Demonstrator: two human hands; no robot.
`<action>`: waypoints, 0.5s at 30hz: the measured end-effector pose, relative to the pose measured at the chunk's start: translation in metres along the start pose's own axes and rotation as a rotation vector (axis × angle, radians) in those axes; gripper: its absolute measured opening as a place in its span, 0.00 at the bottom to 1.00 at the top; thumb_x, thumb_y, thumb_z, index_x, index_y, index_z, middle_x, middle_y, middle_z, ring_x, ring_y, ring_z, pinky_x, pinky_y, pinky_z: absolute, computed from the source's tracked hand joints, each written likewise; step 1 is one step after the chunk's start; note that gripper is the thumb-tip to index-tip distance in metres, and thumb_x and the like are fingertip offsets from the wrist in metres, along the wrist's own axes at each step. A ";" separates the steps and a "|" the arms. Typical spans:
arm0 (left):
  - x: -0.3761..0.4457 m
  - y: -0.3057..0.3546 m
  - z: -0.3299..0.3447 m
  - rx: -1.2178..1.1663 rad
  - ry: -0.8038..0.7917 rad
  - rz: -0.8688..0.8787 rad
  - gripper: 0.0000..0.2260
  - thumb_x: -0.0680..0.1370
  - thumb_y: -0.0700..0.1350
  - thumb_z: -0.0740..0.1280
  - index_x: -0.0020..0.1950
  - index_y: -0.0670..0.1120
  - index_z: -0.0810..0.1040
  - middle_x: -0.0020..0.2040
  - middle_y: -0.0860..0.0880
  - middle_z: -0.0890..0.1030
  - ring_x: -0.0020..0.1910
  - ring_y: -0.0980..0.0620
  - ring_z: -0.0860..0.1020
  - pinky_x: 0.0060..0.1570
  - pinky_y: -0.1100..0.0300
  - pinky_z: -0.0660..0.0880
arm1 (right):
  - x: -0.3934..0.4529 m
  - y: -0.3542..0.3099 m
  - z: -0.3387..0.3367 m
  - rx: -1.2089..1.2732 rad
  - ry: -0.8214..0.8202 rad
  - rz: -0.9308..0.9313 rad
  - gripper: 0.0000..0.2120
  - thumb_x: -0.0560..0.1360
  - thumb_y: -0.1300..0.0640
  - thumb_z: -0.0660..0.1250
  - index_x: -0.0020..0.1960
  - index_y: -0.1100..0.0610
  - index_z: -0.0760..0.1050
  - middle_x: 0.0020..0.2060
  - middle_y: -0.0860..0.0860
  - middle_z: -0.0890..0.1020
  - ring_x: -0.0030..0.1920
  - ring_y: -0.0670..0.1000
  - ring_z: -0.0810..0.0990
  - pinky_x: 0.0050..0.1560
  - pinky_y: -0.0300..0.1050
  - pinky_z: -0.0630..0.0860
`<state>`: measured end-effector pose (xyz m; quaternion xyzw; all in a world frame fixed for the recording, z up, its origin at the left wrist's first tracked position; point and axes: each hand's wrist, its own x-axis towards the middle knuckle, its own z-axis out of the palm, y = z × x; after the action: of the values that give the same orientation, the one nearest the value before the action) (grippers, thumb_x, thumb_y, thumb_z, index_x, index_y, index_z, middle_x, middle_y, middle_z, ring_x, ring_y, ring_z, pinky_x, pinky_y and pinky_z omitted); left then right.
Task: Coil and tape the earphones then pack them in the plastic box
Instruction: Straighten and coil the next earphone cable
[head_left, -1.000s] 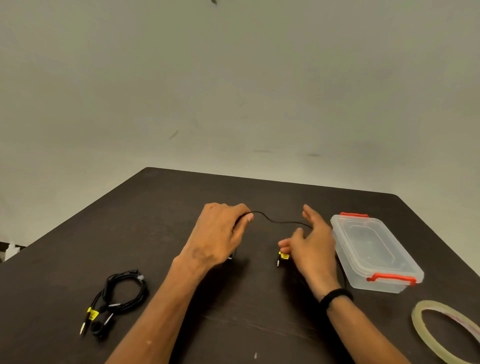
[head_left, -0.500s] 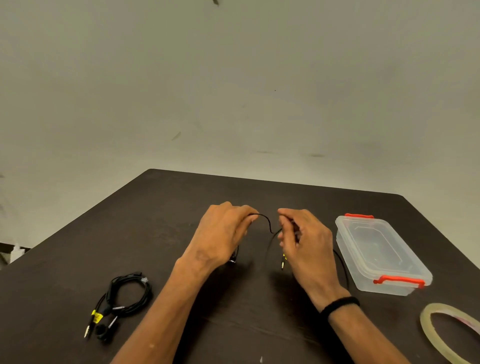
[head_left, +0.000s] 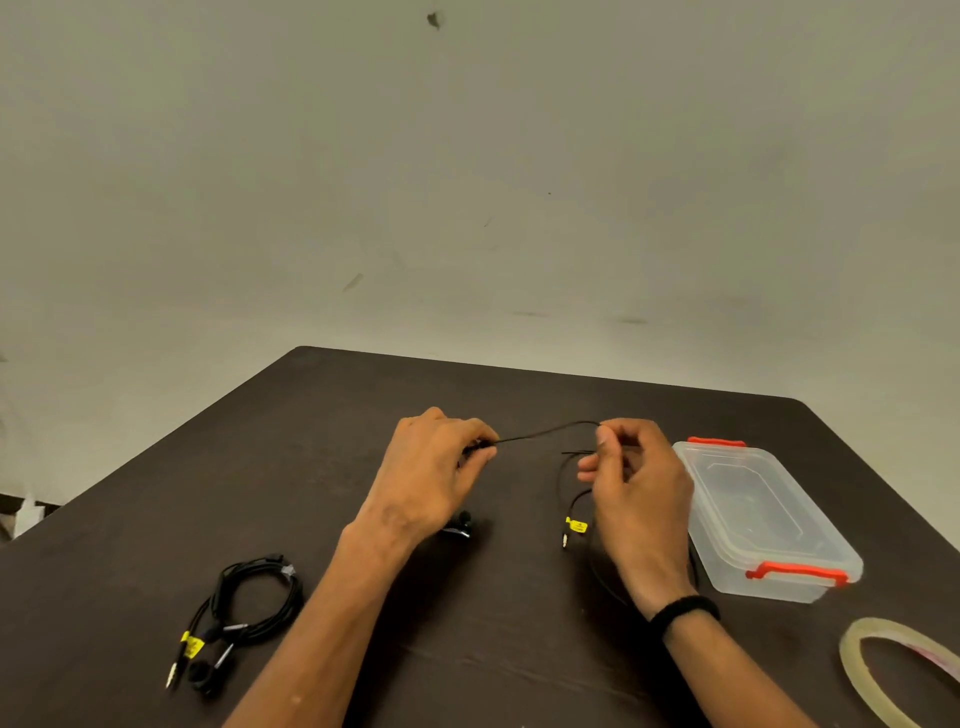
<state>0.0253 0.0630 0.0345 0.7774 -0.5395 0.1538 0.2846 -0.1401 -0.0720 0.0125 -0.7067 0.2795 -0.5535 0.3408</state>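
Observation:
A thin black earphone cable (head_left: 545, 431) stretches between both hands above the dark table (head_left: 363, 415). My left hand (head_left: 434, 470) pinches one end of this stretch; an earbud (head_left: 460, 525) hangs below it by the wrist. My right hand (head_left: 636, 483) pinches the cable at the other end, with loops dangling beneath and the plug with a yellow tag (head_left: 574, 527) hanging near the table. The clear plastic box (head_left: 758, 519), lid on with red clips, stands just right of my right hand.
A second, coiled pair of black earphones (head_left: 249, 603) with a yellow tag lies at the front left. A roll of clear tape (head_left: 904, 670) lies at the front right corner. A plain wall stands behind the table's far edge.
My right hand went from open beside the cable to pinching it, then pulled away rightward, so the cable now runs taut between both hands. The plug lifted off the table.

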 end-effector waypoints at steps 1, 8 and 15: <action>0.000 -0.002 0.000 -0.013 0.004 -0.007 0.09 0.82 0.51 0.69 0.61 0.54 0.84 0.50 0.56 0.87 0.52 0.52 0.80 0.55 0.52 0.77 | 0.001 0.002 -0.002 0.017 0.029 0.045 0.04 0.84 0.57 0.66 0.51 0.50 0.77 0.38 0.49 0.85 0.37 0.43 0.86 0.40 0.40 0.83; 0.002 0.005 0.008 0.035 0.030 0.010 0.10 0.85 0.54 0.64 0.61 0.57 0.83 0.49 0.58 0.85 0.54 0.55 0.79 0.74 0.49 0.64 | -0.009 0.000 0.003 -0.287 -0.079 -0.185 0.22 0.79 0.65 0.69 0.72 0.54 0.77 0.69 0.50 0.79 0.51 0.58 0.85 0.56 0.56 0.83; -0.002 0.016 0.009 0.097 -0.059 0.071 0.10 0.85 0.50 0.61 0.61 0.57 0.81 0.51 0.57 0.84 0.60 0.53 0.77 0.80 0.43 0.52 | -0.023 -0.009 0.010 -0.357 -0.376 -0.479 0.22 0.78 0.49 0.73 0.71 0.51 0.77 0.64 0.43 0.82 0.60 0.42 0.82 0.56 0.39 0.82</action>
<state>0.0096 0.0545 0.0304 0.7747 -0.5668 0.1670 0.2250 -0.1357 -0.0473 0.0042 -0.8901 0.1304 -0.4204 0.1180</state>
